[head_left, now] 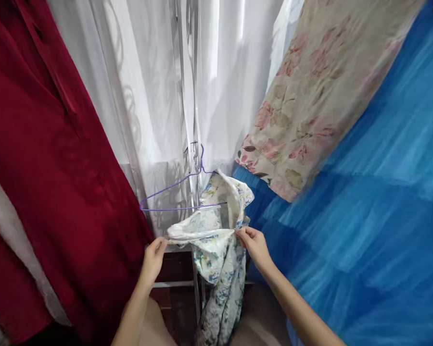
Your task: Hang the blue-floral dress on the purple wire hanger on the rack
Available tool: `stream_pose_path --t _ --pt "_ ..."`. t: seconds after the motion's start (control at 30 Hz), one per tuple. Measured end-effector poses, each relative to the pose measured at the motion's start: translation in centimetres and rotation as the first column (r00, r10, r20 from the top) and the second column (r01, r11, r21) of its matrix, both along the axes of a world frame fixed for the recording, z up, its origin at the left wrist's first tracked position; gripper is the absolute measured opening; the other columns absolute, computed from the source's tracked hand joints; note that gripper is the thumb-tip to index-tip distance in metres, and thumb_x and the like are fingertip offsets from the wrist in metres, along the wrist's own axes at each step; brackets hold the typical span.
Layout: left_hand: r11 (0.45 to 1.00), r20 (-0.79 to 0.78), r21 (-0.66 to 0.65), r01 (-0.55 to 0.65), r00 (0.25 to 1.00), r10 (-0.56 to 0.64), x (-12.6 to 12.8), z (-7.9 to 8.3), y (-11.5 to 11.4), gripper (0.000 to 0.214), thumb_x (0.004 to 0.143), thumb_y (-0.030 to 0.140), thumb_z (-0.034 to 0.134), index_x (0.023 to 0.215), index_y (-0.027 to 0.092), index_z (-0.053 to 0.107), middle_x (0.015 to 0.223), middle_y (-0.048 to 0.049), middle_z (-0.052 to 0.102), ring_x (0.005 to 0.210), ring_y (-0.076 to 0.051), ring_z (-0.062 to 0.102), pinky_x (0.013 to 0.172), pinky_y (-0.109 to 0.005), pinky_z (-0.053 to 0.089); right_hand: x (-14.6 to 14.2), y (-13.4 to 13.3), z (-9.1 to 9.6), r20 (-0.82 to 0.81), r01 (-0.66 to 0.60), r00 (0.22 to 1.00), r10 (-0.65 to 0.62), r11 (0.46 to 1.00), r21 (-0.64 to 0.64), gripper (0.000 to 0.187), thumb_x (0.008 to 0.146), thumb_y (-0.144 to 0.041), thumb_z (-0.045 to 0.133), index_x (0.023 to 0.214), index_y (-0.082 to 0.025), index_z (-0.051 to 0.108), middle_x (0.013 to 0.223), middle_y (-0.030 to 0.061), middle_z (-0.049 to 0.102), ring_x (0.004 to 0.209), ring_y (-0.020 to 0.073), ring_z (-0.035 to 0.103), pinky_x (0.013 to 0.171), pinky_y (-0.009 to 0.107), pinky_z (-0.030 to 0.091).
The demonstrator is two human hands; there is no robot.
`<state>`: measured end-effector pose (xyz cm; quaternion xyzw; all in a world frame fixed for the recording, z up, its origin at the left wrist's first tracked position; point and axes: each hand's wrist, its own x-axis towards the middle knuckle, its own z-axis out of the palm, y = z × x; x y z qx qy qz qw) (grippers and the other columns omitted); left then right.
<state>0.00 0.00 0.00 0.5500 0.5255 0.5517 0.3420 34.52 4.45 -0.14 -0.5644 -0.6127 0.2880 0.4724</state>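
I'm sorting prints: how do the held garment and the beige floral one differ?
The held garment shows blue and yellow on white; the beige garment shows pink flowers. The held garment is bunched, pinched by left hand and right hand; the beige garment hangs flatter, untouched. Both are patterned.

White curtain (223, 72): brightest thing in here, glare streaking down from its top edge, soft grey shadows across its folds
Red cloth (57, 144): dim, folds sinking toward black near the bottom edge
Blue fabric (375, 192): smeared, stretched toward its outer edge
Blue-flowered garment (218, 254): pale along the purple hanger's (166, 209) lower edge, murky at its hanging end
Left hand (155, 254), right hand (254, 245): modestly lit, slightly soft
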Motion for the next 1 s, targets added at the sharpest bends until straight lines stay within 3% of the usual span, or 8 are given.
stream_pose_path --t 0.27,0.43,0.5,0.6,0.67,0.77,0.9,1.0 --pt "0.967 0.215 0.127 0.223 0.945 -0.246 5.8 3.5 -1.7 0.026 0.093 0.042 0.056 0.099 0.019 0.066 0.1 -0.0062 0.067 0.1 -0.022 0.06 0.092 -0.031 0.045 2.1 -1.7 -1.7 0.205 -0.088 0.971 0.122 0.982 -0.165 0.025 0.078 -0.035 0.052 0.06 -0.019 0.055 0.054 0.0006 0.057 0.056 0.017 0.053 0.056 0.027 0.038" --pt "0.931 0.144 0.179 0.317 0.928 -0.344 8.9 5.9 -4.6 0.021 0.094 0.036 0.056 0.097 0.019 0.067 0.104 -0.007 0.066 0.101 -0.021 0.06 0.094 -0.029 0.044 1.5 -2.0 -2.1 0.304 -0.074 0.941 0.147 0.968 -0.24 0.021 0.073 -0.029 0.057 0.082 -0.014 0.069 0.067 0.0062 0.067 0.065 0.0231 0.062 0.068 0.033 0.046" --pt "0.933 0.133 0.179 0.312 0.932 -0.337 10.3 4.9 -6.4 0.022 0.096 0.036 0.054 0.095 0.018 0.067 0.103 -0.0077 0.065 0.099 -0.021 0.06 0.092 -0.03 0.045 0.6 -3.8 -2.4 0.323 -0.051 0.941 0.104 0.985 -0.166 0.055 0.067 -0.025 0.063 0.12 -0.011 0.063 0.103 0.0146 0.07 0.094 0.0304 0.066 0.084 0.039 0.048" --pt "0.937 0.16 0.189 0.295 0.932 -0.326 12.7 1.9 -8.9 0.025 0.097 0.038 0.05 0.092 0.019 0.067 0.107 -0.0094 0.064 0.105 -0.024 0.06 0.091 -0.033 0.046 -1.5 -8.0 -2.5 0.315 -0.154 0.938 0.146 0.988 -0.001 0.095 0.062 -0.021 0.07 0.15 -0.019 0.034 0.147 0.0166 0.046 0.136 0.0342 0.041 0.111 0.046 0.032" --pt "0.935 0.119 0.205 0.289 0.941 -0.317 14.2 0.5 -10.0 0.026 0.096 0.039 0.051 0.088 0.021 0.068 0.109 -0.0096 0.065 0.115 -0.027 0.057 0.099 -0.037 0.043 -3.2 -11.1 -2.0 0.26 -0.31 0.917 0.303 0.951 -0.014 0.076 0.069 -0.023 0.07 0.141 -0.022 0.047 0.14 0.014 0.053 0.134 0.035 0.044 0.117 0.052 0.02" --pt "0.935 0.0 0.162 0.316 0.947 -0.321 15.5 0.5 -10.7 0.024 0.093 0.04 0.056 0.087 0.024 0.072 0.121 -0.0093 0.063 0.132 -0.029 0.044 0.114 -0.043 0.03 -5.4 -15.1 -1.1 -0.009 -0.475 0.879 0.477 0.873 -0.106 0.048 0.079 -0.024 0.063 0.127 -0.019 0.058 0.124 0.0126 0.063 0.119 0.0321 0.056 0.107 0.049 0.036" --pt "0.894 0.027 -0.008 0.448 0.894 -0.448 14.2 0.4 -11.3 0.042 0.099 0.049 0.04 0.105 0.026 0.074 0.134 -0.0075 0.058 0.135 -0.026 0.042 0.118 -0.042 0.025 -5.6 -18.0 -1.5 -0.35 -0.507 0.842 0.411 0.825 -0.251 0.048 0.075 -0.032 0.073 0.119 -0.018 0.06 0.107 0.0082 0.064 0.103 0.0268 0.058 0.09 0.036 0.047" --pt "0.814 0.062 -0.272 0.513 0.853 -0.518 12.7 -2.9 -12.3 0.059 0.095 0.065 0.031 0.109 0.024 0.072 0.121 -0.0085 0.065 0.123 -0.027 0.053 0.112 -0.042 0.033 -4.1 -18.7 -2.3 -0.536 -0.621 0.741 0.404 0.717 -0.317 0.043 0.064 -0.044 0.083 0.09 -0.017 0.064 0.081 0.0023 0.06 0.075 0.0187 0.056 0.069 0.027 0.046"
